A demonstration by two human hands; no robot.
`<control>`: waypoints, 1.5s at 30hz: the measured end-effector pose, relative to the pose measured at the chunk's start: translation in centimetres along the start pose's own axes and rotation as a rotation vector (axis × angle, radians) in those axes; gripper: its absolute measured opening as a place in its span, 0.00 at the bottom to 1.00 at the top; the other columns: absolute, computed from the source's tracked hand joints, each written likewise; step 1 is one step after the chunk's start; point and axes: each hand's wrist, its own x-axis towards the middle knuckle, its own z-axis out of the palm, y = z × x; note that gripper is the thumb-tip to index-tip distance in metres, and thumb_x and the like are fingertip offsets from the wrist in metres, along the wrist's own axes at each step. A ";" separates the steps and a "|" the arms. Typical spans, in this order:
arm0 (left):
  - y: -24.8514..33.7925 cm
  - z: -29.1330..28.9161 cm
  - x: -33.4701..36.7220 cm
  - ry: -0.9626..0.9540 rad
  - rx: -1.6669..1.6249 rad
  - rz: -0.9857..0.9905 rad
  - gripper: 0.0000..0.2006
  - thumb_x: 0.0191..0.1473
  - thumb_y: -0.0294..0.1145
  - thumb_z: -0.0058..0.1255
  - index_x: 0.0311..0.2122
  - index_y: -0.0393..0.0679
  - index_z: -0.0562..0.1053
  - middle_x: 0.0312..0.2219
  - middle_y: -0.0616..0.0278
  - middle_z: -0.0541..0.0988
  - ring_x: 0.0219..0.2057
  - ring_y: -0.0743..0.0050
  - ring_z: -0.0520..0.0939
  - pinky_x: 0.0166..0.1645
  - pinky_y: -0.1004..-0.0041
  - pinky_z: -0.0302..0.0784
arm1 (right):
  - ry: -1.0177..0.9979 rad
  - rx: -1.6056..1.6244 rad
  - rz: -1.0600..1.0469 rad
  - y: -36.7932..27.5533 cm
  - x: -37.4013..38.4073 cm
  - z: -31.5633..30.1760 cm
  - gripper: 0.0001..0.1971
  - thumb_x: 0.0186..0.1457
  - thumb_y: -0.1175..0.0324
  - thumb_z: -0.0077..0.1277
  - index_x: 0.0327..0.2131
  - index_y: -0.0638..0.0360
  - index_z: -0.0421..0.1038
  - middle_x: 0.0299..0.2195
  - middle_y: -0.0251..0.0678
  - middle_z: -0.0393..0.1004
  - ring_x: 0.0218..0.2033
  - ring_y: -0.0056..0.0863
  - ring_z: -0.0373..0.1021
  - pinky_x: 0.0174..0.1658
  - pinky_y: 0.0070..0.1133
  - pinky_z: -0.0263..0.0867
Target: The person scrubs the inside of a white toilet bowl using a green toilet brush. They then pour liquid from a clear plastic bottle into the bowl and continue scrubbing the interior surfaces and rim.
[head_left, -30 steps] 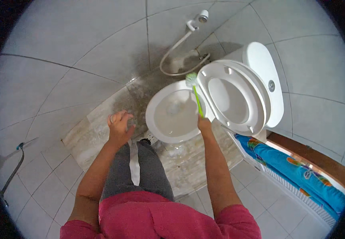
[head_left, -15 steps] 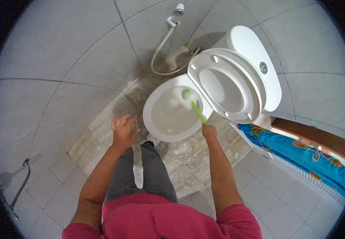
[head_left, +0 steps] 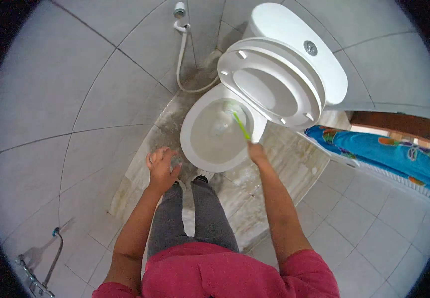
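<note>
My right hand [head_left: 256, 152] is closed round the green handle of a toilet brush [head_left: 241, 126]. Its pale bristle head, somewhat blurred, is inside the bowl against the back part of the inner wall. The white toilet [head_left: 187, 144] stands in front of me with cloudy water in it; its seat and lid [head_left: 302, 94] are raised against the tank. Left of the bowl, my left hand [head_left: 162, 168] hangs in the air with fingers apart and slightly curled, holding nothing.
A white spray hose [head_left: 181, 64] hangs on the tiled wall at the back left. To the right runs a blue patterned cloth [head_left: 374, 149] beside a white slatted edge. At the lower left is a wall tap [head_left: 36, 283]. The marbled floor [head_left: 287, 164] looks wet and stained.
The whole view has shifted, with the toilet and tank sitting higher and slightly left. The brush head stays at the back of the bowl, and my left hand still hovers beside it.
</note>
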 end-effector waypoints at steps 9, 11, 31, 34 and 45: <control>0.0 1.0 -0.9 -0.004 -0.044 0.079 0.18 0.36 0.33 0.51 0.37 0.47 0.65 0.39 0.58 0.62 0.45 0.60 0.60 0.49 0.53 0.38 | -0.183 -0.210 -0.498 -3.3 -10.9 14.1 0.12 0.45 0.67 0.36 0.24 0.69 0.63 0.21 0.50 0.67 0.23 0.41 0.66 0.26 0.33 0.62; -0.7 0.9 -1.8 -0.009 -0.038 0.068 0.17 0.37 0.34 0.51 0.37 0.47 0.65 0.39 0.59 0.62 0.45 0.60 0.60 0.49 0.53 0.39 | -0.309 -0.149 -0.407 -7.2 -11.7 8.8 0.13 0.43 0.66 0.35 0.21 0.67 0.65 0.24 0.50 0.68 0.25 0.41 0.67 0.26 0.32 0.63; -8.3 -3.0 -7.9 -0.211 0.128 0.198 0.16 0.43 0.43 0.42 0.36 0.47 0.66 0.38 0.59 0.64 0.44 0.61 0.61 0.49 0.51 0.38 | -0.044 -0.199 0.339 0.8 -17.9 5.8 0.10 0.41 0.70 0.38 0.23 0.62 0.70 0.27 0.44 0.70 0.29 0.37 0.68 0.30 0.30 0.64; -10.5 -1.7 -8.9 -0.249 0.185 0.237 0.16 0.45 0.45 0.39 0.36 0.47 0.66 0.37 0.59 0.65 0.43 0.60 0.61 0.49 0.50 0.39 | -0.109 -0.227 0.000 -1.5 -19.6 13.7 0.11 0.42 0.69 0.40 0.26 0.65 0.69 0.28 0.48 0.69 0.30 0.41 0.67 0.33 0.32 0.62; -11.4 0.0 -10.5 -0.417 0.392 0.384 0.23 0.44 0.50 0.37 0.43 0.48 0.63 0.37 0.57 0.66 0.44 0.58 0.61 0.49 0.48 0.40 | -0.024 -0.112 0.403 -0.4 -19.7 10.1 0.15 0.46 0.63 0.35 0.29 0.61 0.69 0.33 0.46 0.68 0.35 0.40 0.66 0.36 0.30 0.62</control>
